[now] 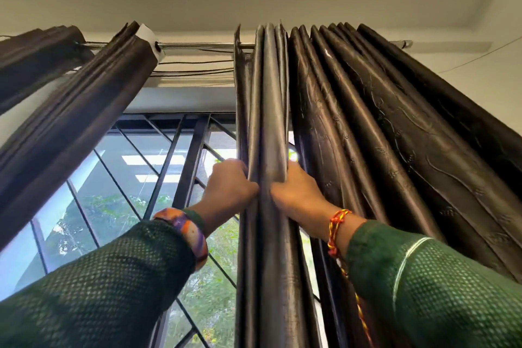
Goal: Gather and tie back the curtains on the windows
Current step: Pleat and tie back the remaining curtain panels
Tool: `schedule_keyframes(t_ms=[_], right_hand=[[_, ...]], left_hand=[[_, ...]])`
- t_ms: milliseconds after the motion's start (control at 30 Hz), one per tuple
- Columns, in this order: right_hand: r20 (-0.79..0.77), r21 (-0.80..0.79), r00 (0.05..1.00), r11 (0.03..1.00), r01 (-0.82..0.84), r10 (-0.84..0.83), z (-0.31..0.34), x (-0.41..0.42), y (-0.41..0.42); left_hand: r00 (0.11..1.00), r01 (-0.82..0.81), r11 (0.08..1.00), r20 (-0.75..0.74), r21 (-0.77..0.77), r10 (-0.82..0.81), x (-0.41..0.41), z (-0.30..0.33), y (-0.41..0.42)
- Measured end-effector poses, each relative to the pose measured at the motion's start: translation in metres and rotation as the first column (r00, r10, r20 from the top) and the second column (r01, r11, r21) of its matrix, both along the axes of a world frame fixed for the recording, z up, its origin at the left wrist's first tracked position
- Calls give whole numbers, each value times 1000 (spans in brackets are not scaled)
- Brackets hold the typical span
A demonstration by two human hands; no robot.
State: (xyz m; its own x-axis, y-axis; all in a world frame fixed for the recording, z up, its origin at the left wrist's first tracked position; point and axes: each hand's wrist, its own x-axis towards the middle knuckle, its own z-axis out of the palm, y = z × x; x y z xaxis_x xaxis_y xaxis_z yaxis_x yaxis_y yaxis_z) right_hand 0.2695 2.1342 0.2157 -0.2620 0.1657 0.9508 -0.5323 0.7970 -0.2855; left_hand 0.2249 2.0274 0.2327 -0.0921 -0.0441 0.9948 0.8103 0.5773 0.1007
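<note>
gripping curtain edge — both hands

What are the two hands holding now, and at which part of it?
Both hold the dark curtain: the left hand grips the left edge of its gathered front folds, the right hand their right side, well below the rod.

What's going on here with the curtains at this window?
A person in green sleeves is gathering the dark curtain on the right of the window. The left hand and right hand both grip its pleats from either side, bunching them. It hangs from the rod, not yet tied back. Another curtain hangs bunched at left.
</note>
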Motion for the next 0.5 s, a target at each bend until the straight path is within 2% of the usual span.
schedule_keyframes(t_ms=[167, 267, 500], right_hand=[[-31, 147, 968, 957, 250, -248, -2, -12, -23], [-34, 215, 963, 939, 268, -267, 2, -23, -53], [-67, 253, 957, 923, 289, -281, 25, -54, -151]], left_hand=[[995, -91, 996, -33, 18, 92, -21, -3, -36], [988, -141, 990, -63, 17, 141, -34, -2, -69], [949, -289, 957, -133, -13, 285, -55, 18, -170]])
